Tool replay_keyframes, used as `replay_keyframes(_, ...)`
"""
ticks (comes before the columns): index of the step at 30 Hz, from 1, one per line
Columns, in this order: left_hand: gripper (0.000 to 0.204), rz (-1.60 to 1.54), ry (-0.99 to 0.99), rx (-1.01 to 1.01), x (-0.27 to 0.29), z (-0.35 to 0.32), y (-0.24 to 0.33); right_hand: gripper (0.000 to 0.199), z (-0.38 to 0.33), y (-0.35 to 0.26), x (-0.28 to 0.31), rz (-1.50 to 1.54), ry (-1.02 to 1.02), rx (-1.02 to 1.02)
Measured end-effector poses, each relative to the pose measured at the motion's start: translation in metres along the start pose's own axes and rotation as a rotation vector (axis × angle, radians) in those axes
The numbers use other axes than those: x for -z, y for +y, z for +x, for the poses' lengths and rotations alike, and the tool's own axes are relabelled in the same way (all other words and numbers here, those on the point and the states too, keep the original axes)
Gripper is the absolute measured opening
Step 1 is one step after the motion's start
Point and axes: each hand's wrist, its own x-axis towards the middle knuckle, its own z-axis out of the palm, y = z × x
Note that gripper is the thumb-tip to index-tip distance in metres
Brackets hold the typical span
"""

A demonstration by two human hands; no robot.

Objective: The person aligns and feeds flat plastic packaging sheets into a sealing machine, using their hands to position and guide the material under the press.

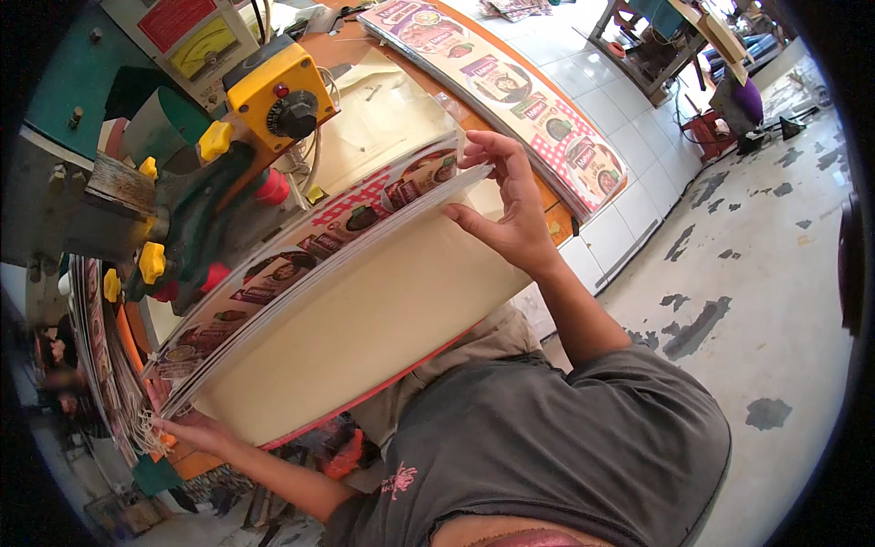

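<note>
One stack of long printed sheets (314, 244), tilted on its long edge and spanning both your hands, its illustrated side turned away toward the machine, its layered white edges showing along the top. One right hand (512, 214), yours, at the upper right corner of the stack: thumb on the near side, fingers over the far end, parted only by the thickness of the sheets, which they hold. One left hand (199, 436), yours, at the lower left corner: the stack lies above and over its fingers, so you cannot tell how far they are open; the hand touches the corner. Several pale strings (146, 430), just beside your left fingertips. One plain cream surface (365, 314), facing you below the white edges, between your two hands, with a red lower edge. One orange tabletop (321, 47), beyond the stack, bearing one cream sheet (378, 105) and one second printed stack (510, 87), lying flat past your right fingers, well clear of them. One yellow control box (273, 87) with a black dial, mounted on the machine (214, 196) at your left.
</note>
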Motion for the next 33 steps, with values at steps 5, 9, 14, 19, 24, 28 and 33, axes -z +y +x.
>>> replay_keyframes(5,0.08,0.102,-0.03,-0.048,0.009,0.002,-0.004,0.071,0.002,0.0,0.003,-0.006,-0.046,-0.031)
replay_keyframes(9,0.079,0.005,0.038,-0.005,0.006,0.0,-0.005,0.072,0.005,-0.002,0.007,-0.004,-0.108,-0.045)
replay_keyframes(14,0.078,-0.042,0.073,0.003,0.015,0.003,-0.015,0.052,0.004,0.006,0.005,-0.005,-0.106,-0.007)
replay_keyframes(19,0.076,-0.044,0.073,-0.032,0.016,0.0,-0.016,0.044,0.005,-0.002,0.001,0.083,-0.138,-0.016)
replay_keyframes(24,0.071,-0.009,0.041,-0.043,0.013,-0.004,-0.015,0.042,-0.001,0.001,0.006,0.24,-0.205,-0.159)
replay_keyframes(28,0.07,-0.039,0.036,-0.033,0.03,0.001,-0.025,0.034,0.003,0.001,0.005,0.269,-0.254,-0.188)
replay_keyframes(33,0.065,-0.113,0.017,-0.077,0.032,0.003,-0.03,0.029,0.0,0.009,0.003,0.286,-0.217,-0.183)
